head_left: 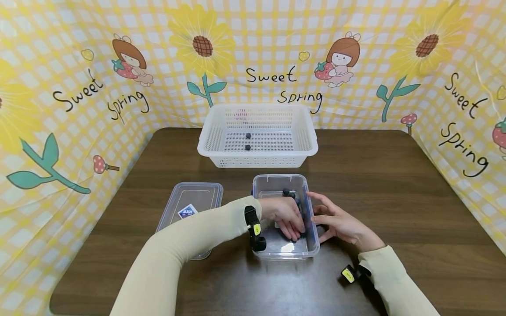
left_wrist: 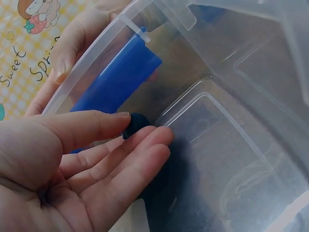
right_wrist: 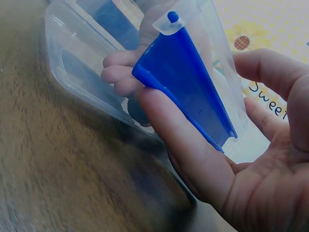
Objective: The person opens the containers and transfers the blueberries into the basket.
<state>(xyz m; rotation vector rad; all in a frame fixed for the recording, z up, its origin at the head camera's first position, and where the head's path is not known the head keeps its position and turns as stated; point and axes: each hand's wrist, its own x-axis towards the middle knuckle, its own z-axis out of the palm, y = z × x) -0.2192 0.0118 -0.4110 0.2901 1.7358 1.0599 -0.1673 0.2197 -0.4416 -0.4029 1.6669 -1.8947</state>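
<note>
My left hand (head_left: 285,215) reaches down into a clear plastic box (head_left: 256,186), near its right inner wall. In the left wrist view, its thumb and fingertips pinch a small dark round piece (left_wrist: 138,123), berry-like in size. Several similar dark pieces (head_left: 286,192) lie along the box's right side, partly hidden by that hand. From outside, my right hand (head_left: 345,224) touches the box's right wall with fingers spread. One of its fingers lies along the blue latch (right_wrist: 188,92) in the right wrist view.
Behind the box stands a white perforated basket (head_left: 257,159) with two dark pieces (head_left: 248,136) on its floor. A clear lid (head_left: 205,191) with a label lies left of the box, partly under the left sleeve (head_left: 197,232). Patterned cloth encloses the brown table (head_left: 367,171).
</note>
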